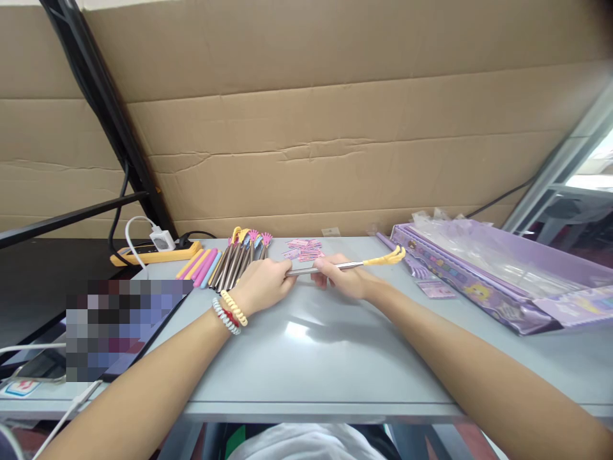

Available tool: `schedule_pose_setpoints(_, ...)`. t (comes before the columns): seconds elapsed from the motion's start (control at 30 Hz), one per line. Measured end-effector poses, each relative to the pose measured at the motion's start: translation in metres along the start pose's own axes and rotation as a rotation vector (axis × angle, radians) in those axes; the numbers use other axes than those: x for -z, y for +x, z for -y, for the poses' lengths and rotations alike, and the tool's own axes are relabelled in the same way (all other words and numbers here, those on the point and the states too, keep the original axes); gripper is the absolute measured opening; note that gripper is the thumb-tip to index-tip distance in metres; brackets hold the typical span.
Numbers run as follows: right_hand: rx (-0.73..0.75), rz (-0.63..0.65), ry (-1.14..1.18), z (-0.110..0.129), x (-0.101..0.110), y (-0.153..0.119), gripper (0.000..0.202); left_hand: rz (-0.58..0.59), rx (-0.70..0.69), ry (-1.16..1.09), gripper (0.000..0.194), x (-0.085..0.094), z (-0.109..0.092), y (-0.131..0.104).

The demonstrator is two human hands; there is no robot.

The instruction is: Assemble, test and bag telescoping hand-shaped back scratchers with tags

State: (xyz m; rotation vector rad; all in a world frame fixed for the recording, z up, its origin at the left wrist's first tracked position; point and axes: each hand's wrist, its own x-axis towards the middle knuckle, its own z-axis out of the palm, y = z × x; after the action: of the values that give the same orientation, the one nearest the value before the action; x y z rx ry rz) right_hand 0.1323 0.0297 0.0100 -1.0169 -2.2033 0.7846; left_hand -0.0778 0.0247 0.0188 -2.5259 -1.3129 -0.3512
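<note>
Both my hands hold one telescopic back scratcher level above the grey table. Its silver rod runs left to right and ends in a yellow claw head at the right. My left hand grips the rod's left end; the wrist wears coiled bands. My right hand is closed on the rod's middle. Just beyond my left hand lies a row of similar scratchers with pink, yellow and blue handles and small coloured heads.
Small pink labels lie behind my hands. A purple display box with clear bags stands at the right. A yellow power strip with a white charger sits at the back left. Cardboard sheets wall off the back.
</note>
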Motion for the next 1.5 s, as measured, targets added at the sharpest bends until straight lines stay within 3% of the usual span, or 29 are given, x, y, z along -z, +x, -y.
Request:
schedule_pose_setpoints(0.4,0.013,0.034,-0.114,0.002,0.0,-0.002,0.054,0.109,-0.114,-0.098,0.029,0.004,0.002,-0.001)
schedule_pose_setpoints(0.77,-0.032,0.026,-0.082,0.002,0.002,0.0,0.056,0.114,-0.047,-0.103,0.039,0.006,-0.002,-0.001)
schedule_pose_setpoints(0.87,-0.076,0.011,0.029,-0.003,0.004,0.002,0.056,0.116,-0.044,-0.111,0.04,0.006,-0.004,0.0)
schedule_pose_setpoints(0.97,-0.051,-0.089,0.288,-0.008,0.013,0.003,0.064,0.092,0.0,-0.118,0.042,0.007,-0.006,0.0)
schedule_pose_setpoints(1.07,0.002,-0.315,0.51,-0.01,0.027,0.003,0.072,0.072,0.062,-0.116,0.045,0.009,-0.007,0.0)
schedule_pose_setpoints(1.17,0.0,-0.534,0.563,-0.009,0.04,0.002,0.061,0.07,0.091,-0.12,0.046,0.011,-0.008,0.001)
schedule_pose_setpoints(1.3,0.024,-0.677,0.616,-0.007,0.048,0.002,0.06,0.066,0.11,-0.121,0.046,0.014,-0.006,0.001)
schedule_pose_setpoints(1.37,0.016,-0.737,0.535,-0.007,0.049,0.001,0.057,0.075,0.114,-0.116,0.045,0.014,-0.003,0.001)
schedule_pose_setpoints(1.5,0.003,-0.733,0.046,-0.01,0.047,-0.003,0.041,0.112,0.107,-0.083,0.042,0.014,0.006,0.001)
